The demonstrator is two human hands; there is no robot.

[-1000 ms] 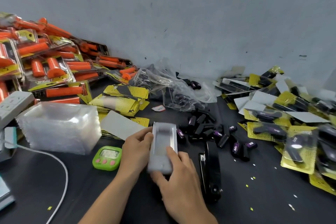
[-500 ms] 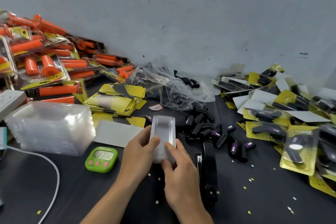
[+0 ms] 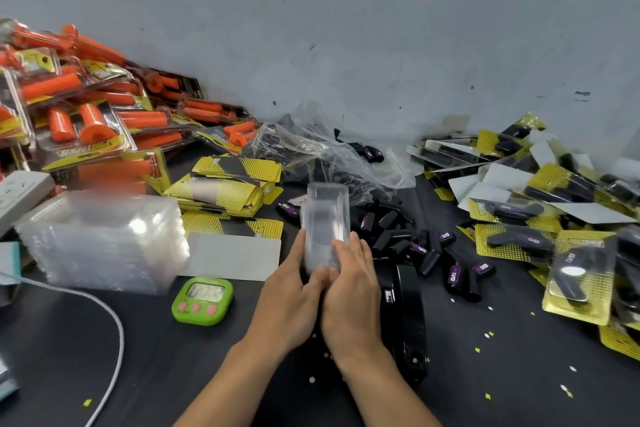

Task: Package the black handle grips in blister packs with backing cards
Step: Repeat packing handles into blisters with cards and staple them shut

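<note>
Both hands hold one clear, empty blister pack [image 3: 325,218] upright over the middle of the black table. My left hand [image 3: 289,291] grips its lower left edge and my right hand [image 3: 351,291] grips its lower right edge. Loose black handle grips [image 3: 420,250] with purple labels lie scattered just right of the pack. A stack of yellow backing cards [image 3: 225,191] sits behind and to the left, with one card [image 3: 232,258] lying white side up. A stack of clear blister packs [image 3: 104,239] stands at the left.
Finished yellow packs of black grips [image 3: 540,229] pile up on the right. Orange grip packs [image 3: 86,114] heap at the back left. A green timer [image 3: 202,300], a black stapler [image 3: 405,319], a white cable [image 3: 114,340], a power strip [image 3: 20,191] and a crumpled plastic bag [image 3: 322,152] lie around.
The blister pack has been lifted and tipped from nearly flat to upright, away from me. Both hands slid down to its lower end and came closer together.
</note>
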